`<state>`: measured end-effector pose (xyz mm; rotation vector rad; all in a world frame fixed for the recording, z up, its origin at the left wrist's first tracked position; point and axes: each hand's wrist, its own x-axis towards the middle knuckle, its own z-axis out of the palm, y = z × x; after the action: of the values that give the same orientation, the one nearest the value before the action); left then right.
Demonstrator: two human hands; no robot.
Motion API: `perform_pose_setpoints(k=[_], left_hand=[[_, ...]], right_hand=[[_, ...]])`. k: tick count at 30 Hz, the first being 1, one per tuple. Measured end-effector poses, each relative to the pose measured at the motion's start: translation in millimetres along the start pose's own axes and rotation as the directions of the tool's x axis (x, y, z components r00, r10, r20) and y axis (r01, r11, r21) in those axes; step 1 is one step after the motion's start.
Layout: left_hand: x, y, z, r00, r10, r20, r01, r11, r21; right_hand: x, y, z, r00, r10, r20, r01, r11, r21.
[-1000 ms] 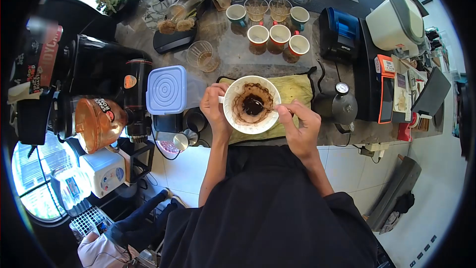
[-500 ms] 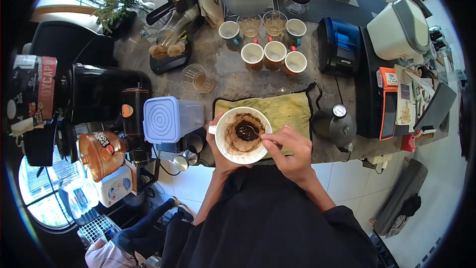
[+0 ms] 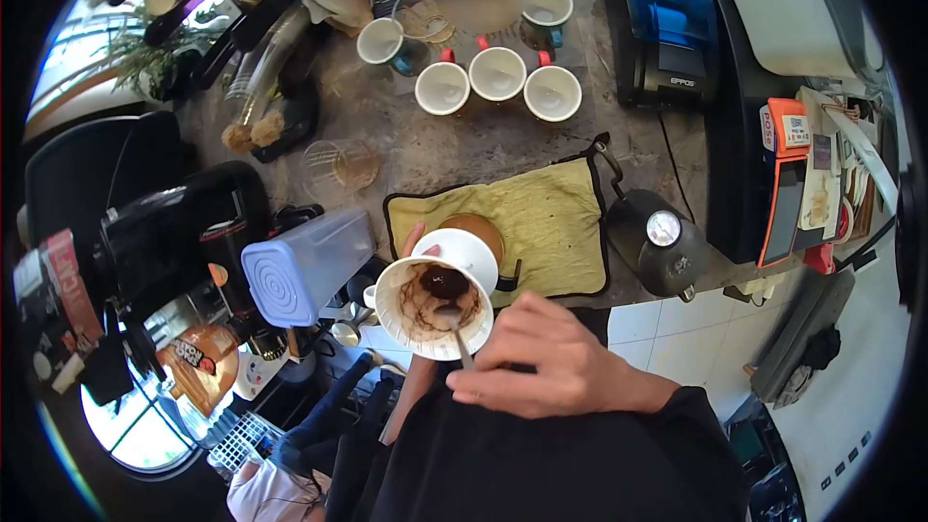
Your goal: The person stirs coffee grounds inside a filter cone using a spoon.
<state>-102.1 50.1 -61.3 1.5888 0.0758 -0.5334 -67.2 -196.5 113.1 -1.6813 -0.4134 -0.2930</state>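
A white coffee dripper (image 3: 391,314) with wet dark coffee grounds in its paper filter is tilted toward me over the counter's front edge. My left hand (image 3: 418,244) holds it from behind, fingers mostly hidden by the dripper and its round white base. Between the closed fingers of my right hand (image 3: 541,358) is a metal spoon (image 3: 461,340), its bowl inside the filter beside the grounds. Just behind the dripper, a round vessel of brown liquid (image 3: 480,228) stands on a yellow-green towel (image 3: 556,222), partly covered. A black handle (image 3: 509,275) shows beside it.
Several white-lined cups (image 3: 498,74) stand at the back. A dark kettle (image 3: 662,256) with a dial is at the right, near a black-and-blue printer (image 3: 667,48). A lidded plastic container (image 3: 290,271) and a clear cup (image 3: 343,169) are at left. A person (image 3: 275,483) sits lower left.
The dripper has moved left and down and is tilted more, uncovering the vessel on the towel. My right hand has shifted down and left, and the spoon shows more clearly. The view has turned.
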Motion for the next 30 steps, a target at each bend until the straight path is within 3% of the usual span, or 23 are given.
perform_pose_setpoints(k=[10, 13, 23, 30], left_hand=[[-10.4, -1.4, -27.4, 0.992, -0.127, -0.025, 0.129, 0.987, 0.099], [-6.5, 1.7, -37.8, 0.992, -0.125, -0.010, 0.126, 0.985, 0.121], [29.6, -7.3, -25.8, 0.992, -0.002, 0.126, -0.006, 0.998, 0.061], [42.7, -2.8, -8.0, 0.972, 0.125, 0.197, -0.119, 0.992, -0.041]], right_hand=[[3.8, 14.2, 2.9, 0.999, -0.001, -0.032, 0.002, 1.000, 0.017], [0.6, 23.1, 7.8, 0.986, 0.153, 0.066, -0.143, 0.980, -0.136], [4.4, -10.0, 9.4, 0.993, 0.069, -0.092, -0.089, 0.966, -0.242], [-6.5, -21.3, 32.6, 0.938, 0.147, -0.316, -0.265, 0.888, -0.376]])
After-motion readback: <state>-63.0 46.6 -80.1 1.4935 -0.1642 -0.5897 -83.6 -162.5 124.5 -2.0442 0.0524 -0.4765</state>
